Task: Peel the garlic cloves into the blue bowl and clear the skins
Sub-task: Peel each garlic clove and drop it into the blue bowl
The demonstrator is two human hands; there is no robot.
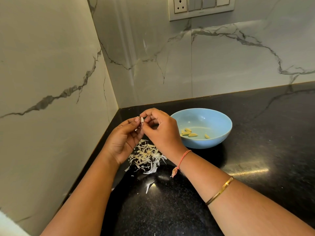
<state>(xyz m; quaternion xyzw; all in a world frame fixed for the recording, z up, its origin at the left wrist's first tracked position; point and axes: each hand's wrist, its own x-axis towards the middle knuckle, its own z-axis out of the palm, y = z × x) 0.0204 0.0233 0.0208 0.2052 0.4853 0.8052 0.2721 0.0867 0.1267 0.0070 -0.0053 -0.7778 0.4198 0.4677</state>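
The fingers (136, 120) of the left hand (121, 142) are curled together and pinch a small pale garlic clove (141, 120) at their tips, palm turned up and inward. From the other side, the thumb and forefinger of the right hand (162, 132) close on the same clove, the remaining fingers bent loosely above it. The clove is held in the air between the two hands, above the back left corner of the desk; a shred of papery skin hangs below it against the left fingers.

Directly beneath the hands, a loose heap of whitish, papery garlic skins (146, 156) lies on the black speckled stone desk (255, 150). A few stray flakes sit apart from the heap, nearer the person, among them one curled strip (149, 185).

Just to the right of the right hand stands a round light-blue bowl (219, 121), upright on the desk, close to the heap of skins but apart from it. It holds several peeled yellowish garlic cloves (189, 132): most lie close together at the left of its floor, and one lies alone further right.

The right wrist wears a red thread band (183, 158) with a frayed tassel, and further up the forearm a thin gold bangle (220, 191). Grey-veined white marble walls (221, 65) meet in the corner behind the desk, with a white socket-and-switch plate (201, 7) mounted high on the back one.
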